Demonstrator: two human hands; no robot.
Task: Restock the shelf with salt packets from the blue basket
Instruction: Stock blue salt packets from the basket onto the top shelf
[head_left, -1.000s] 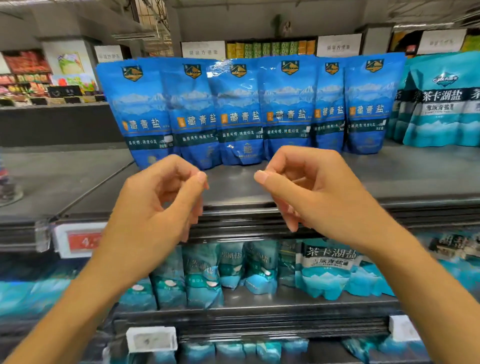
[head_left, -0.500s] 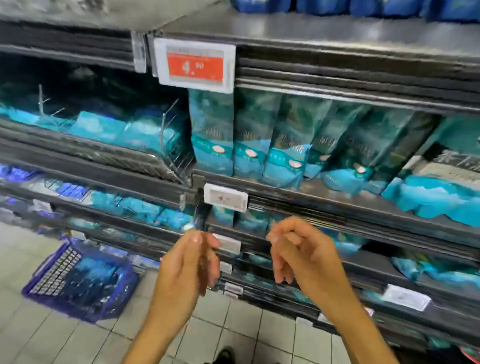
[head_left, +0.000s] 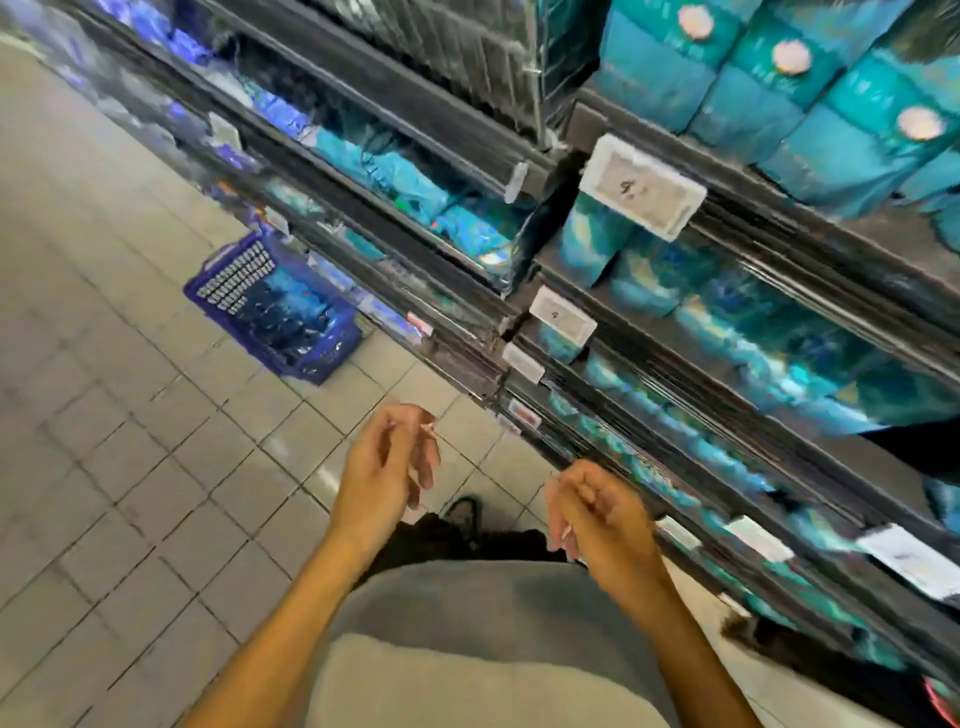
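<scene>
Salt packets (head_left: 291, 312) lie in the blue basket (head_left: 332, 358), which stands on the tiled floor (head_left: 104, 415) just beside the foot of the shelf (head_left: 727, 395), well apart from both hands; the packets are dark blue and glossy, blurred, heaped inside so that their number cannot be told. The left hand (head_left: 387, 467) is held out in front of the body over the floor, forearm rising from the lower edge of the view, fingers loosely curled with the thumb near the fingertips; its grip is narrow and holds nothing. The right hand (head_left: 597, 514) hangs lower and closer to the shelf edge, fingers likewise loosely curled inward, grip narrow and empty; the two hands are near each other but apart. The basket has a lattice wall at its far-left end and solid blue rims. The shelf runs slantwise across the view in several dark tiers; teal packets (head_left: 810, 104) stand packed upright on the upper tier at the right; more teal and blue packets lie on the tiers below, too blurred to read; white price tags (head_left: 641, 187) are clipped to the tier edges. A grey garment (head_left: 467, 623) fills the lower middle; a dark shoe (head_left: 462, 514) shows on the floor between the hands.
</scene>
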